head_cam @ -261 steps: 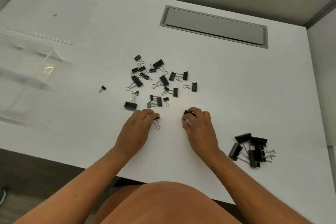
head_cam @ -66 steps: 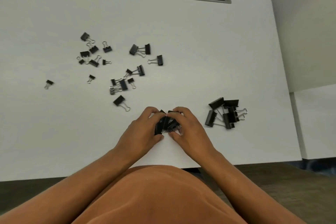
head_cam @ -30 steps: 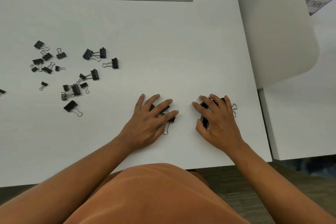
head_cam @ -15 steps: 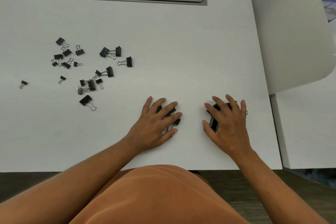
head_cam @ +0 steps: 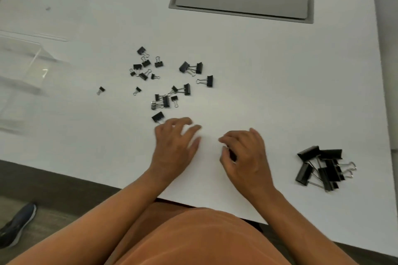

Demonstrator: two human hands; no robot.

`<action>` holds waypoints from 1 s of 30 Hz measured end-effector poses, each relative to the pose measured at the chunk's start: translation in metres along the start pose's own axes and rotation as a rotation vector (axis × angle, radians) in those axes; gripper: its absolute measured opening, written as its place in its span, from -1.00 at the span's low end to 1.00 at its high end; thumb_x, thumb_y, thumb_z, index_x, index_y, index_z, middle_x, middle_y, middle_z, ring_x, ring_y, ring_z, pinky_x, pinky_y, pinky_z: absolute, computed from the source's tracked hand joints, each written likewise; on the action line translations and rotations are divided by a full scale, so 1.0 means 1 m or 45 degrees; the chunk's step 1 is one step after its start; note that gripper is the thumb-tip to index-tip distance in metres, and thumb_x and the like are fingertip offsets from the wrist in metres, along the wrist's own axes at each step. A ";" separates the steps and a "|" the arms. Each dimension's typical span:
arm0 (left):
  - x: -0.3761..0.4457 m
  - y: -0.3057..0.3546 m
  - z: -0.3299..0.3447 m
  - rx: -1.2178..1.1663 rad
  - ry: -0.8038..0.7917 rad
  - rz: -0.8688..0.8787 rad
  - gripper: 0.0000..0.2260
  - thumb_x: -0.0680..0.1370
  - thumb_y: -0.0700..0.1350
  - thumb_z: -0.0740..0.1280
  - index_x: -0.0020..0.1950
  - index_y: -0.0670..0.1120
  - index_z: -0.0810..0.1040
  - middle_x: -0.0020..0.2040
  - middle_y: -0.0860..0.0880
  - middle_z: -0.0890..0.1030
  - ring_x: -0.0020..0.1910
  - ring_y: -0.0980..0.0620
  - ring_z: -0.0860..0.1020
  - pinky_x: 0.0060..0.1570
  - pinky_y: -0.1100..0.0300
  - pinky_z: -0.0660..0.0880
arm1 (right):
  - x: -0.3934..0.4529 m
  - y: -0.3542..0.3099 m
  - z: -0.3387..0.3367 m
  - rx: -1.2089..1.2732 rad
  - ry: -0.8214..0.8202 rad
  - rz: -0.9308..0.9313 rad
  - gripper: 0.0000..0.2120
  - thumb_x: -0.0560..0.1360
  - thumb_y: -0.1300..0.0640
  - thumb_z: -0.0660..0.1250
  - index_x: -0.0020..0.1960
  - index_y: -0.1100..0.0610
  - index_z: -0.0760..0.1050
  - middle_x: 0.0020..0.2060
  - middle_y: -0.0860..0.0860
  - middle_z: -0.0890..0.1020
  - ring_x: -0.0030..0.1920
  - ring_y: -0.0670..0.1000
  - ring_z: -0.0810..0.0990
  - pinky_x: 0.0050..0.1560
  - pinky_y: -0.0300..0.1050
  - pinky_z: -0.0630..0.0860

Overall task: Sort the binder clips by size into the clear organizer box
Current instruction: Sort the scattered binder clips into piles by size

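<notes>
Small and medium black binder clips point(head_cam: 165, 84) lie scattered on the white table point(head_cam: 269, 75). A pile of large black binder clips point(head_cam: 321, 168) sits at the right near the front edge. The clear organizer box point(head_cam: 23, 71) stands at the far left. My left hand point(head_cam: 174, 146) hovers over the table with fingers spread and relaxed, just right of one medium clip point(head_cam: 157, 117). My right hand point(head_cam: 243, 155) is beside it with fingers curled, and a black binder clip point(head_cam: 232, 154) shows between its thumb and fingers. How much it holds is hidden.
A grey cable hatch point(head_cam: 241, 2) is set into the table at the back. The table's front edge point(head_cam: 107, 183) runs close under my wrists. A dark shoe point(head_cam: 17, 225) is on the floor at the lower left. A partition wall rises at the right.
My right hand has left the large-clip pile, moved left and curled around a black clip. The left hand lifted off the clips it covered; those no longer show. The view swung left.
</notes>
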State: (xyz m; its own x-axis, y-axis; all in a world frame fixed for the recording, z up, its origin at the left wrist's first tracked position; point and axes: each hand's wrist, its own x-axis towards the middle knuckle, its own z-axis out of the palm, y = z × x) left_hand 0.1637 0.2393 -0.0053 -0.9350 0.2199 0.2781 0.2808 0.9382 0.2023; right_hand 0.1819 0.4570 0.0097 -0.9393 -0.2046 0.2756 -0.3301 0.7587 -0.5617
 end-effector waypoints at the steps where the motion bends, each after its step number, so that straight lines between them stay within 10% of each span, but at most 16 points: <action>1: -0.003 -0.015 -0.003 0.054 -0.032 -0.139 -0.68 0.60 0.04 0.42 0.32 -0.02 0.62 0.29 -0.09 0.57 0.22 -0.20 0.50 0.09 -0.12 0.39 | 0.006 -0.009 0.009 0.043 -0.035 -0.019 -0.78 0.51 0.23 0.41 0.14 0.10 0.66 0.07 0.00 0.66 0.11 0.04 0.61 0.38 0.10 0.41; 7: -0.012 -0.071 -0.008 0.092 -0.227 -0.308 -0.58 0.63 0.07 0.35 0.45 -0.06 0.51 0.39 -0.12 0.47 0.22 -0.18 0.48 0.04 -0.12 0.46 | 0.042 -0.041 0.051 0.073 -0.294 -0.033 -0.76 0.55 0.18 0.36 0.21 0.08 0.62 0.09 -0.02 0.63 0.08 0.02 0.58 0.12 -0.03 0.54; 21: -0.013 -0.166 -0.041 -0.410 -0.218 -0.155 -0.64 0.46 -0.35 0.46 0.21 -0.07 0.63 0.14 -0.01 0.54 0.06 -0.04 0.47 0.02 0.22 0.40 | 0.162 -0.047 0.108 -0.162 -0.356 0.221 -0.51 0.59 0.33 0.32 0.49 0.10 0.46 0.41 0.03 0.55 0.38 0.16 0.45 0.37 0.09 0.48; 26: 0.005 -0.195 -0.055 -0.802 -0.212 -0.485 -0.70 0.43 -0.34 0.44 0.07 0.00 0.66 0.08 0.09 0.53 0.00 0.18 0.54 -0.01 0.35 0.50 | 0.166 -0.050 0.099 -0.102 -0.228 0.316 -0.64 0.51 0.24 0.47 0.30 0.14 0.59 0.17 0.06 0.64 0.20 0.14 0.57 0.25 -0.22 0.39; 30: 0.022 -0.211 -0.066 -1.372 -0.318 -0.912 -0.69 0.46 -0.30 0.49 -0.02 0.12 0.68 0.03 0.09 0.68 -0.01 0.13 0.67 0.00 0.15 0.63 | 0.167 -0.068 0.076 -0.015 -0.128 0.591 -0.66 0.47 0.16 0.48 0.24 0.06 0.62 0.05 -0.04 0.66 -0.04 -0.04 0.66 0.10 -0.09 0.62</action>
State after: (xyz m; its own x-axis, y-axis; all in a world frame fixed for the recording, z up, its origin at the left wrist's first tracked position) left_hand 0.0983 0.0286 0.0198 -0.9298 -0.0814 -0.3589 -0.3680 0.2108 0.9056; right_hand 0.0403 0.3245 0.0346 -0.9919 0.0994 -0.0794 0.1271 0.7907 -0.5988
